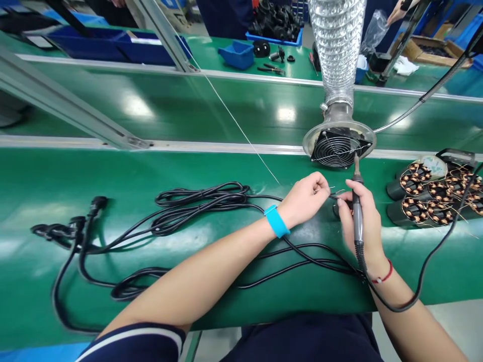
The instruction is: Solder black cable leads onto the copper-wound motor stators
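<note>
Taking the round fan hood (335,151) as landmark, the left hand (306,198) is working just in front of it, slightly to its left, pinching a thin wire (332,188) between thumb and fingers. The right hand (363,213), in front of the hood and a little to its right, is gripping a soldering iron (358,216), whose tip is pointing up towards the hood. A dark part (336,211) is sitting between the hands, mostly hidden. Black cables (199,205) are lying coiled on the green worktop (211,163), to the hood's left and nearer the person. Copper-wound cores (414,211) in dark cylinders are standing in a cluster right of the hood. A silvery duct (337,45) is rising from the hood's top.
</note>
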`<state>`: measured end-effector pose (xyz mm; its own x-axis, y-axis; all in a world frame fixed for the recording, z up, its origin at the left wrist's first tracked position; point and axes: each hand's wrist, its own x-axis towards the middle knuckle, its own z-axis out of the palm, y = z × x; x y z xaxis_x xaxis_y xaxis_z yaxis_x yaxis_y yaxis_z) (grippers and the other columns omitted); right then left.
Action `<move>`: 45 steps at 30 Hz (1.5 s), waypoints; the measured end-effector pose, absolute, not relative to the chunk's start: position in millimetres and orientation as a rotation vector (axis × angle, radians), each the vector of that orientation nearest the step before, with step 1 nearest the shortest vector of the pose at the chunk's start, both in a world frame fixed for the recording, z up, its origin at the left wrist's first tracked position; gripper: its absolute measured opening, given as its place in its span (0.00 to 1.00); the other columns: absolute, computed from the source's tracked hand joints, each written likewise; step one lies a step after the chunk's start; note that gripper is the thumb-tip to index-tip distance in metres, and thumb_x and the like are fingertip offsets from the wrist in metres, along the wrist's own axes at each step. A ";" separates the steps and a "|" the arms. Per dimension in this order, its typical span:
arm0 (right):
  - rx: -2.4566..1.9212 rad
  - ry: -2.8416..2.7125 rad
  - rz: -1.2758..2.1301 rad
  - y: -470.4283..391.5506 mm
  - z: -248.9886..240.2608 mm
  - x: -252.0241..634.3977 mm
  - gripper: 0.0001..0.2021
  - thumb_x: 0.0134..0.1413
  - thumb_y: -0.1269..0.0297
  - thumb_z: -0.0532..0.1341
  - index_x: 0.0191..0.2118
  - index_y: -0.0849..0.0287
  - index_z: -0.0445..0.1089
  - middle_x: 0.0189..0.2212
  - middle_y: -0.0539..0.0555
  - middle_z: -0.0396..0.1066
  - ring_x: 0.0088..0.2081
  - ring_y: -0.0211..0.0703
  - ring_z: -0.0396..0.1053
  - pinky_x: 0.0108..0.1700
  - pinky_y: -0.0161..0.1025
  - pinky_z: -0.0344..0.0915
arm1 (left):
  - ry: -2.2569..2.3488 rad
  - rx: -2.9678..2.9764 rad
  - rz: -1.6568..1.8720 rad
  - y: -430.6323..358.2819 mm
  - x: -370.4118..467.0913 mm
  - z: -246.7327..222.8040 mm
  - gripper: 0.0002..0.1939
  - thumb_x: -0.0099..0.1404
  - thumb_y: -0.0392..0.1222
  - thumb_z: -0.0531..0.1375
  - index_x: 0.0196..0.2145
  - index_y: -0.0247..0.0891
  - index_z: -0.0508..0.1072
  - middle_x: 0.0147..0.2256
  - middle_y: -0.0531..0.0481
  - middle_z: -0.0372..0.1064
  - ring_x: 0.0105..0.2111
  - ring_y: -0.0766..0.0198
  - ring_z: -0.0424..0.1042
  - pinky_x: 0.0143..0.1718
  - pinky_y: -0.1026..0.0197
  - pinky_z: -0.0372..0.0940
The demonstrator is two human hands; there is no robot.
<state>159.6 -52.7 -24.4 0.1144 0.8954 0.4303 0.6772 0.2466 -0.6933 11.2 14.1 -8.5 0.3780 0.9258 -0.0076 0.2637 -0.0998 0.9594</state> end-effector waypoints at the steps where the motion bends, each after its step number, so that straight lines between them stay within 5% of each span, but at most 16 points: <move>1: -1.474 -1.589 0.330 -52.1 -25.9 158.3 0.18 0.60 0.65 0.57 0.56 0.51 0.62 0.37 0.51 0.74 0.39 0.43 0.72 0.45 0.47 0.69 | 1.078 1.593 0.822 13.4 11.0 -9.0 0.04 0.60 0.35 0.55 0.27 0.37 0.63 0.24 0.57 0.61 0.26 0.69 0.61 0.29 0.65 0.57; 6: -1.368 -1.429 0.400 -49.7 -30.8 157.2 0.19 0.56 0.65 0.61 0.54 0.52 0.63 0.33 0.48 0.73 0.34 0.39 0.71 0.40 0.40 0.71 | 0.930 1.649 0.948 9.6 8.0 -9.4 0.06 0.65 0.38 0.54 0.30 0.37 0.66 0.26 0.56 0.62 0.26 0.69 0.63 0.31 0.64 0.61; 11: -1.323 -1.410 0.450 -49.1 -32.4 158.0 0.20 0.56 0.66 0.61 0.55 0.52 0.62 0.32 0.47 0.72 0.33 0.38 0.72 0.38 0.40 0.72 | 0.783 2.076 0.942 6.4 5.0 -8.6 0.08 0.66 0.33 0.54 0.31 0.37 0.72 0.36 0.47 0.72 0.39 0.63 0.70 0.45 0.59 0.65; 23: -1.266 -1.338 0.464 -49.3 -32.9 157.5 0.21 0.55 0.66 0.62 0.54 0.52 0.62 0.31 0.47 0.73 0.32 0.38 0.72 0.34 0.38 0.71 | 0.894 1.959 0.849 6.8 6.9 -6.3 0.06 0.61 0.30 0.55 0.27 0.37 0.67 0.30 0.53 0.63 0.31 0.67 0.64 0.35 0.63 0.61; 36: -1.384 -1.705 0.418 -52.3 -37.1 178.6 0.22 0.58 0.65 0.60 0.58 0.50 0.60 0.40 0.51 0.75 0.42 0.44 0.73 0.45 0.47 0.71 | 0.979 1.831 0.762 6.0 5.7 -7.2 0.08 0.59 0.27 0.56 0.24 0.36 0.66 0.29 0.54 0.61 0.29 0.68 0.62 0.33 0.63 0.59; 45: -1.469 -1.624 0.218 -40.9 -41.1 169.0 0.20 0.60 0.63 0.58 0.58 0.52 0.62 0.37 0.51 0.74 0.35 0.43 0.72 0.43 0.46 0.69 | 1.030 1.808 0.795 7.4 6.2 -10.3 0.08 0.60 0.29 0.57 0.24 0.36 0.66 0.27 0.55 0.61 0.29 0.68 0.62 0.34 0.63 0.59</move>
